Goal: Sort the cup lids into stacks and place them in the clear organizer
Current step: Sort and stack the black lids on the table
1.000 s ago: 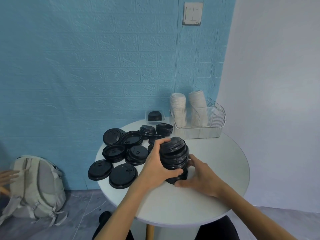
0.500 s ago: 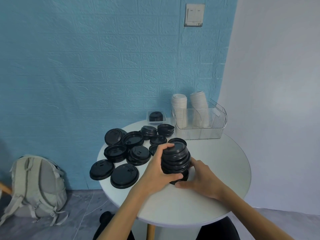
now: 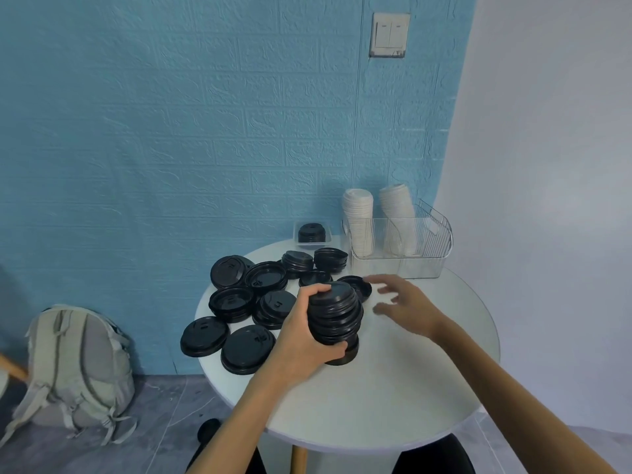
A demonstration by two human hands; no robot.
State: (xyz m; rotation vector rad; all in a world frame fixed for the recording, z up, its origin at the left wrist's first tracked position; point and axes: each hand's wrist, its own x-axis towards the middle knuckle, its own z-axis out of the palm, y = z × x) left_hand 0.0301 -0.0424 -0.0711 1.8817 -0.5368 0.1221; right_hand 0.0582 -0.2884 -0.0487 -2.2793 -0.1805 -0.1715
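A tall stack of black lids (image 3: 337, 316) stands on the round white table (image 3: 393, 388), leaning a little. My left hand (image 3: 304, 340) is wrapped around its left side and front. My right hand (image 3: 407, 304) hovers to the right of the stack, blurred, fingers spread, holding nothing. A single black lid (image 3: 359, 285) lies just behind the stack. The clear organizer (image 3: 400, 244) sits at the table's back right with two stacks of white lids (image 3: 359, 220) in it.
Several black lids (image 3: 246, 302), large and small, are spread and piled over the table's left half. A small clear tray with black lids (image 3: 311, 232) sits at the back edge. A grey backpack (image 3: 78, 367) leans against the blue wall on the floor.
My right hand has let go of the black stack and moved up and to the right. My left hand still grips the stack.
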